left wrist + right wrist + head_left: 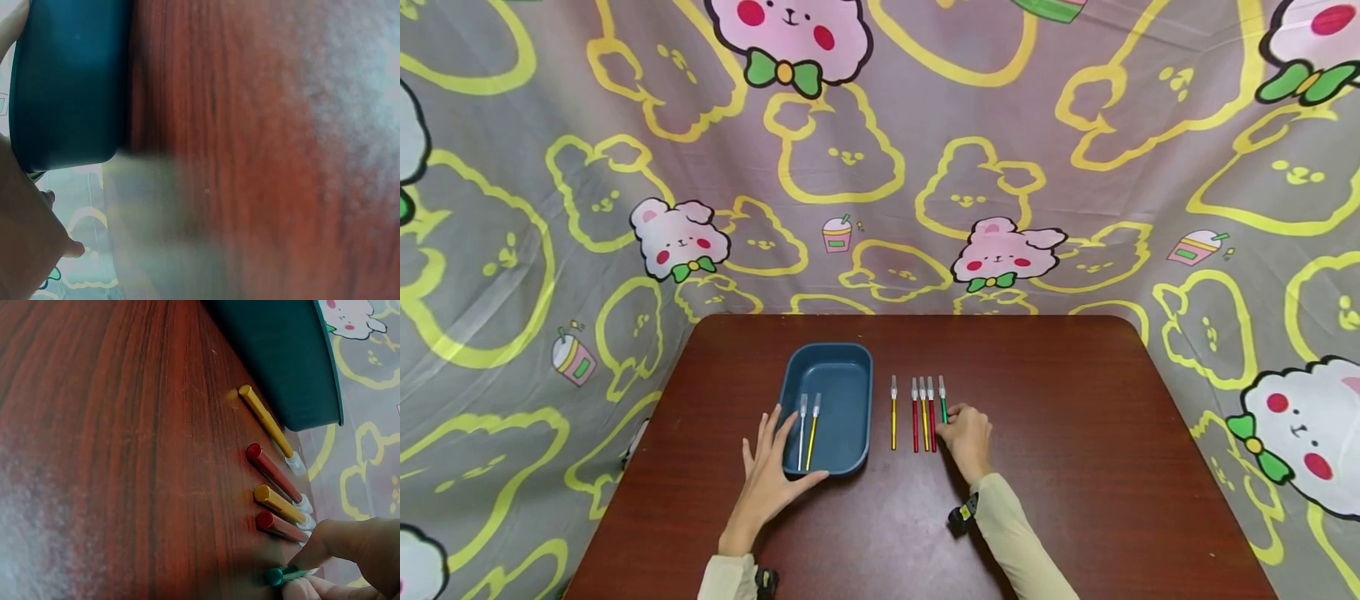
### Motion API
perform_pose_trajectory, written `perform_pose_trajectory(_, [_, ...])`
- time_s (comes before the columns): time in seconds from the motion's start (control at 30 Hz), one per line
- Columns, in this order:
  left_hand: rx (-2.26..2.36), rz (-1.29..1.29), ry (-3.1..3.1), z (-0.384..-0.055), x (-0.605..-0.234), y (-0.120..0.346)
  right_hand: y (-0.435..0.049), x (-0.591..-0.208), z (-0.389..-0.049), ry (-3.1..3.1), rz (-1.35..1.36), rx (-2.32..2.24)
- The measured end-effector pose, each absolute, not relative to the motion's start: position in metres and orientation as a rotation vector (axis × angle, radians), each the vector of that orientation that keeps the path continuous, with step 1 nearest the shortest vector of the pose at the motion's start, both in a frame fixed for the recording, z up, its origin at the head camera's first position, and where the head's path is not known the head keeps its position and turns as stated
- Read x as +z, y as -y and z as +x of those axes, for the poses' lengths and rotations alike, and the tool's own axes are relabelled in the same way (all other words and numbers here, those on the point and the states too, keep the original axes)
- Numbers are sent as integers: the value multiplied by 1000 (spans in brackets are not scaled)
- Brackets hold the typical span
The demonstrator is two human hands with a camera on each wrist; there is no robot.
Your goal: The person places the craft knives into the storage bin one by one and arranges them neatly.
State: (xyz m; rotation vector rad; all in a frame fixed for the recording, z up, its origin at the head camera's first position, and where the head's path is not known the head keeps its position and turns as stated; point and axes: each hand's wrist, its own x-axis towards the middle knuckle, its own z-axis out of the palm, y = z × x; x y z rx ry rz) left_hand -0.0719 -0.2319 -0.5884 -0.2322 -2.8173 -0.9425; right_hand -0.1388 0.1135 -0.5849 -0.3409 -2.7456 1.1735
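Observation:
My left hand [770,473] spreads at the near left corner of a blue tray [863,417], its thumb by the front rim and its fingers along the left rim. In the tray lie a silver craft knife [802,433] and a yellow craft knife [812,433], both with clear caps. My right hand [970,437] pinches a green craft knife [275,577] between thumb and fingers, at the right end of a row. Left of it on the table lie a red craft knife [932,425], a yellow one, another red one [915,421] and a separate yellow knife [893,421].
The brown table [1060,392] reaches back to a patterned cloth [910,167] hanging behind it and at both sides. The tray stands left of the knife row, with a narrow gap between them.

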Motion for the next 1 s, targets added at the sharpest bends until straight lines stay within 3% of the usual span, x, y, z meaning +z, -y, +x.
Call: perform_pose_trajectory(1.0, [-978,-236,2817,-72,-587,233,-118,-560,-148,2748,-402,1257])
